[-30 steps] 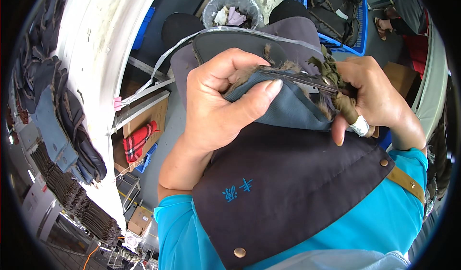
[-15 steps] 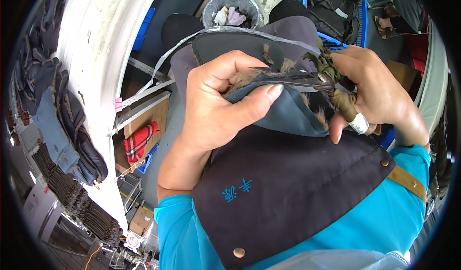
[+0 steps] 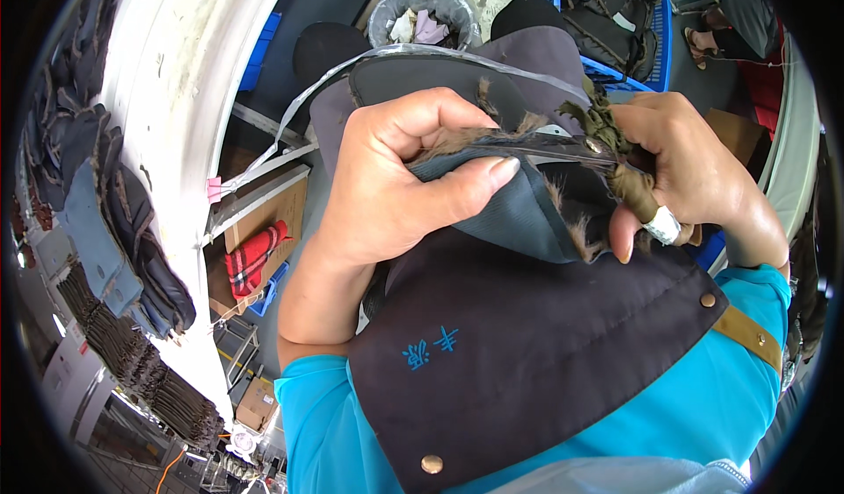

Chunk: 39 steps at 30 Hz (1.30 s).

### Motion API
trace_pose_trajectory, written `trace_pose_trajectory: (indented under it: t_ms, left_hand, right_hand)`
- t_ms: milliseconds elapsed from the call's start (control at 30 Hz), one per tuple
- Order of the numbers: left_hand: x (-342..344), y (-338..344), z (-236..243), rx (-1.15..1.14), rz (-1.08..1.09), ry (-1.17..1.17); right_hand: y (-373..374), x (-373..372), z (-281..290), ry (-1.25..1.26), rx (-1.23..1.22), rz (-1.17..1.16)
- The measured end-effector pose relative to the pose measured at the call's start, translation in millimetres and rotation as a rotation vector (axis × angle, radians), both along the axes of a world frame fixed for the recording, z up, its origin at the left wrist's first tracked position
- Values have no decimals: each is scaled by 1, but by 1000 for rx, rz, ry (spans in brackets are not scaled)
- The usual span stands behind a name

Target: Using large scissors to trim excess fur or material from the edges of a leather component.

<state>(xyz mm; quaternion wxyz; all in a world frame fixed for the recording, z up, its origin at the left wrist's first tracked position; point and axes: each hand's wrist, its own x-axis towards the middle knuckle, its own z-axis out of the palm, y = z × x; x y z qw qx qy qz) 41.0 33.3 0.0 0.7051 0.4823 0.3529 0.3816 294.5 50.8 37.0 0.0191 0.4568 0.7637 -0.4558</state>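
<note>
My left hand (image 3: 413, 177) pinches a blue-grey fabric piece (image 3: 514, 217) with brown fur along its edge, thumb on the fabric side and fingers behind. In my right hand (image 3: 677, 160) is a pair of scissors (image 3: 563, 149), its handles wrapped in olive cloth (image 3: 635, 191). The blades lie along the furry edge, close to my left thumb and fingertips. Fur tufts (image 3: 580, 235) hang at the piece's lower right. Fingers of my right hand are partly hidden by the wrapped handles.
A lined waste bin (image 3: 424, 10) with scraps stands beyond my knees. To its right, a blue crate (image 3: 664, 32) holds dark fur-edged pieces. Stacked pieces (image 3: 105, 239) lie on the white table (image 3: 176, 98) at left. A red plaid cloth (image 3: 255, 261) sits below it.
The scissors' blades have come closer together along the furry edge. My left hand and the fabric have shifted slightly; my right hand has moved a little to the right.
</note>
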Motion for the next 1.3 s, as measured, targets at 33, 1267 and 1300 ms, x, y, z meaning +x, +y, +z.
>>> trace_pose_trajectory:
  t_ms: [33, 1267, 1300]
  left_hand:
    - [0, 0, 1, -11, -5, 4]
    - [-4, 14, 9, -169, -217, 74]
    - [-4, 13, 7, -168, -215, 68]
  right_hand:
    - [0, 0, 0, 3, -2, -1]
    - [0, -3, -13, 230, 101, 47]
    - [0, -2, -12, 229, 99, 48]
